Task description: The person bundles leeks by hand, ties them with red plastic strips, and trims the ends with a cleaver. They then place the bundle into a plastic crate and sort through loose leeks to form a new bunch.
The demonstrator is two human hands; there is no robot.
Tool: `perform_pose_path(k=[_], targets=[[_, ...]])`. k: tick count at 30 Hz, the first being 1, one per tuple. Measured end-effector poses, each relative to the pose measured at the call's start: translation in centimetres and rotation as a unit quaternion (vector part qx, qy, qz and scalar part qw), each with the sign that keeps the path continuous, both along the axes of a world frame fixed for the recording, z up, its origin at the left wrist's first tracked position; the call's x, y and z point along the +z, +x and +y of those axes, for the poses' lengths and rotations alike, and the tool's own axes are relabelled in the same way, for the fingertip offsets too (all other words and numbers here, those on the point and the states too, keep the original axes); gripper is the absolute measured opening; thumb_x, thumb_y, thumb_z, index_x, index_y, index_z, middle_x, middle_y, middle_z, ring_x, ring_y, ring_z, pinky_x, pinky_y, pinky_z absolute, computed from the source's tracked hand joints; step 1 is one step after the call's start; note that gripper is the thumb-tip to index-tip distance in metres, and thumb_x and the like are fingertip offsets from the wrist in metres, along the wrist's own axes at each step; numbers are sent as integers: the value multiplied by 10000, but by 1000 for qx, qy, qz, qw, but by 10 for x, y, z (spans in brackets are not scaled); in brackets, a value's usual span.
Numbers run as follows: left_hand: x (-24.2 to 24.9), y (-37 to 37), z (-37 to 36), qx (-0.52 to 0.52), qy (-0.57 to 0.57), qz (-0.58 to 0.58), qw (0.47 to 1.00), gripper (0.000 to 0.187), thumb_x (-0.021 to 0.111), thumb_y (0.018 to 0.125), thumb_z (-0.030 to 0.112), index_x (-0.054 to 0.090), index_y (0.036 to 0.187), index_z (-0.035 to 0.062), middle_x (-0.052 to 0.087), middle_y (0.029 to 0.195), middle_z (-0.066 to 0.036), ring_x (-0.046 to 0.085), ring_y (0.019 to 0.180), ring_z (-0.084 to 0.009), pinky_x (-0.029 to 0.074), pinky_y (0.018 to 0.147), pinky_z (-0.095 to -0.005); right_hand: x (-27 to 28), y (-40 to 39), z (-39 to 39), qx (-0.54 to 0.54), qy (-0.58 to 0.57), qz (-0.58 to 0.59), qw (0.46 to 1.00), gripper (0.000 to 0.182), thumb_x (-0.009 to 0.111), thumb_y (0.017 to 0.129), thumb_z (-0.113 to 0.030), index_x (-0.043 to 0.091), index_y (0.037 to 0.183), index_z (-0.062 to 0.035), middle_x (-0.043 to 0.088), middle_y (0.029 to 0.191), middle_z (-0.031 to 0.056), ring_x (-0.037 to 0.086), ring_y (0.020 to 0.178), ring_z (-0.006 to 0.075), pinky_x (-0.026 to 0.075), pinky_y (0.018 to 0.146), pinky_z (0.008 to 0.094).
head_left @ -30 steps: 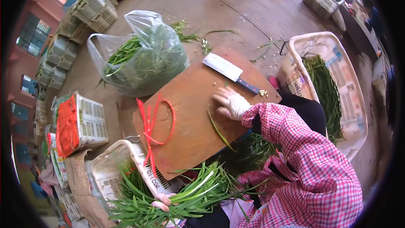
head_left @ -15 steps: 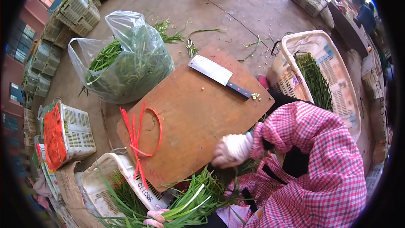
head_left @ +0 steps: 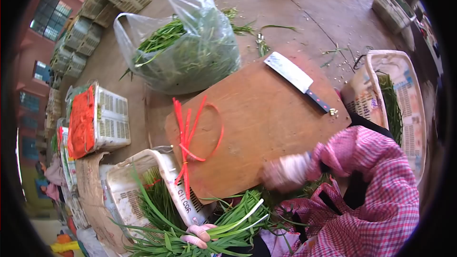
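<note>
My left hand (head_left: 197, 236), fingers curled, is closed around a bunch of chives (head_left: 238, 219) with long green leaves and a few white stalks, low in the view. My right hand (head_left: 288, 172), in a whitish glove, is smeared by motion over the near right edge of the brown cutting board (head_left: 257, 138); its fingers cannot be made out. On the board's far right side lies a cleaver (head_left: 290, 74) with a dark handle, small cut bits (head_left: 333, 112) beside it. Red ties (head_left: 188, 143) lie loose across the board's left side.
A clear plastic bag (head_left: 190, 62) of greens stands beyond the board. White crates hold greens at the lower left (head_left: 164, 171) and right (head_left: 414, 109). Another crate (head_left: 112, 119) with a red cover stands left; stacked crates (head_left: 78, 35) line the wall. Scraps litter the floor.
The view has swung left, so everything sits farther right in it. My left hand still grips the chives. My right hand stays by the board's near edge and is now more blurred.
</note>
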State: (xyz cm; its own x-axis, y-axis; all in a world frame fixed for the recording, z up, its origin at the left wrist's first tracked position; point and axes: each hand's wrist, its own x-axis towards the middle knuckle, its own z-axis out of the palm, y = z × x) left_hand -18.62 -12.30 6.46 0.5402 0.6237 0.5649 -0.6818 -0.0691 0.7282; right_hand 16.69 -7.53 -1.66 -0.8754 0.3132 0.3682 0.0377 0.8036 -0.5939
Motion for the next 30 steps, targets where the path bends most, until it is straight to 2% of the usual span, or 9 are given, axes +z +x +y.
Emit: perform_pose_path(k=[2, 4, 7, 11, 12, 13, 17, 23, 30], targets=[[0, -7, 6, -17, 8, 12, 1000, 173, 535, 893, 101, 511, 1013, -23, 448, 1130, -197, 542, 1010, -425, 357, 939, -613, -3, 6, -49, 204, -196, -174, 943, 244, 577, 806, -293, 599, 905, -70, 597, 822, 142, 601, 773, 314, 484, 656, 446], [1, -13, 10, -69, 16, 34, 997, 202, 561, 872, 53, 526, 1057, -21, 450, 1164, -204, 523, 1062, -435, 319, 976, -617, 21, 11, -35, 193, -190, -236, 933, 200, 584, 799, -284, 600, 892, -108, 597, 724, 105, 609, 673, 300, 481, 565, 438], [13, -27, 11, -141, -42, 90, 985, 291, 589, 836, -16, 553, 1124, 11, 466, 1213, -200, 455, 1160, -444, 269, 1021, -603, 42, -13, 27, -205, 40, -104, 972, 172, 573, 792, -293, 589, 882, -147, 590, 622, 80, 611, 593, 289, 460, 474, 436], [11, -34, 8, -194, -134, 133, 963, 350, 612, 806, -51, 574, 1147, 20, 495, 1215, -152, 444, 1183, -449, 249, 1036, -601, 28, -58, 111, -331, 68, -190, 922, 225, 558, 818, -260, 597, 1028, -192, 584, 640, 66, 589, 537, 281, 464, 445, 421], [13, -23, -2, -71, -70, 82, 992, 294, 630, 823, 26, 571, 1109, -8, 496, 1147, -152, 513, 1098, -435, 271, 1014, -609, 32, -66, 120, -337, 75, -216, 913, 212, 548, 824, -251, 597, 1019, -184, 590, 647, 68, 599, 554, 279, 468, 452, 423], [14, -11, -4, 16, 18, 86, 996, 375, 563, 878, 357, 487, 902, -9, 429, 972, -138, 549, 882, -371, 400, 853, -577, 34, -72, 127, -343, 79, -243, 904, 199, 537, 831, -241, 596, 1009, -175, 595, 653, 70, 610, 571, 277, 472, 460, 426], [30, -7, -12, 57, -43, 115, 991, 245, 546, 901, 275, 504, 917, 34, 432, 966, -124, 551, 900, -340, 399, 915, -565, 24, -78, 142, -306, 69, -378, 871, 135, 516, 813, -176, 608, 896, -124, 637, 719, 85, 655, 678, 293, 508, 538, 414], [39, 2, -21, 93, -125, 103, 982, 245, 632, 842, 242, 513, 931, 47, 423, 1045, -110, 503, 977, -322, 411, 895, -522, 23, -26, 117, -338, 62, -376, 861, 108, 551, 778, -217, 598, 769, -120, 631, 663, 79, 648, 650, 283, 505, 540, 406], [23, 7, -30, 161, -155, 84, 971, 271, 588, 857, 226, 476, 938, -7, 433, 991, -140, 555, 868, -346, 493, 801, -512, 39, 49, 69, -420, 64, -456, 782, 127, 526, 803, -162, 632, 817, -93, 658, 698, 85, 668, 699, 270, 516, 559, 412]])
